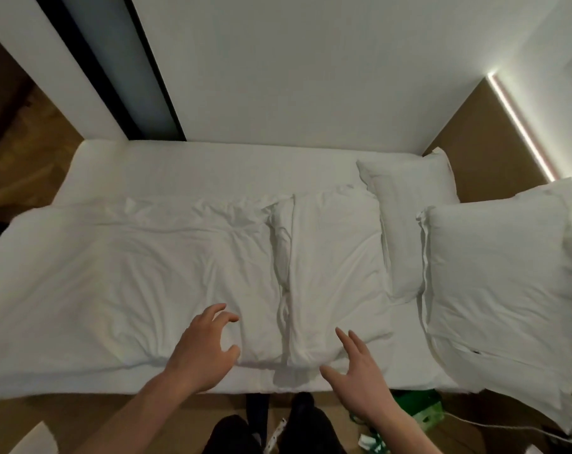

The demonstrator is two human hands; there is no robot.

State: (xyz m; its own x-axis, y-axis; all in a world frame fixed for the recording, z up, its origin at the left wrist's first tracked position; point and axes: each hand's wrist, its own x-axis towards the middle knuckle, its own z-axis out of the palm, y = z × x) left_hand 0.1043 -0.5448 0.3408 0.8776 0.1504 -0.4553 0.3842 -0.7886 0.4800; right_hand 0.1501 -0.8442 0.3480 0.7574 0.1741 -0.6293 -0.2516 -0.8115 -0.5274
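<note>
White cotton duvet (pixel 147 283) is lying across the bed (pixel 212 165), its folded band (pixel 333 273) running straight away from the person, with the near end sitting between the 2 hands. The left hand (pixel 202 352) is hovering with a loosely curled, empty grip. The right hand (pixel 360 381), its grip spread wide and empty, is sitting nearer the band.

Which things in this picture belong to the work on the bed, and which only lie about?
In the job: duvet; left hand and right hand, both open over its near edge.

Lying about: far pillow; near pillow; mattress; green thing on the floor; light strip on the wall.
</note>
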